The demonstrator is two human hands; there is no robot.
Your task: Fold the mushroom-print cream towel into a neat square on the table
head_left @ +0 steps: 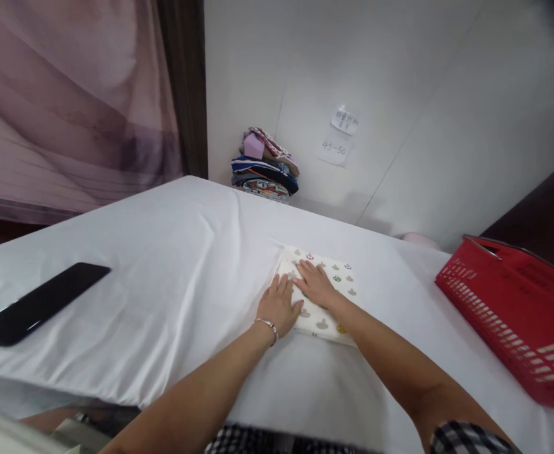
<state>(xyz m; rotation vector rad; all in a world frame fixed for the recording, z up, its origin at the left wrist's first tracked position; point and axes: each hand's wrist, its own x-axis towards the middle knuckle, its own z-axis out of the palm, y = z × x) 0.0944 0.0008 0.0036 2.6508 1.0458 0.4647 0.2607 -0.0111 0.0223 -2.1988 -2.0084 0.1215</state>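
A folded cream cloth (322, 324) with a print of grey, red, green and yellow shapes lies flat on the white-covered table (163, 252). My left hand (279, 306), with a silver bracelet at the wrist, rests palm down on its left edge, fingers stretched forward. Beside it, my right hand (315, 284) lies flat on the upper middle of the cloth, fingers extended. Both hands press from above with nothing gripped. Part of the print is hidden under the hands and right forearm.
A red plastic basket (518, 315) stands at the right. A black flat device (40, 304) lies at the left. Behind the table's far edge, a pile of folded fabrics (265, 167) leans by the wall, near paper labels (334, 149). A pinkish curtain (69, 107) hangs at the left.
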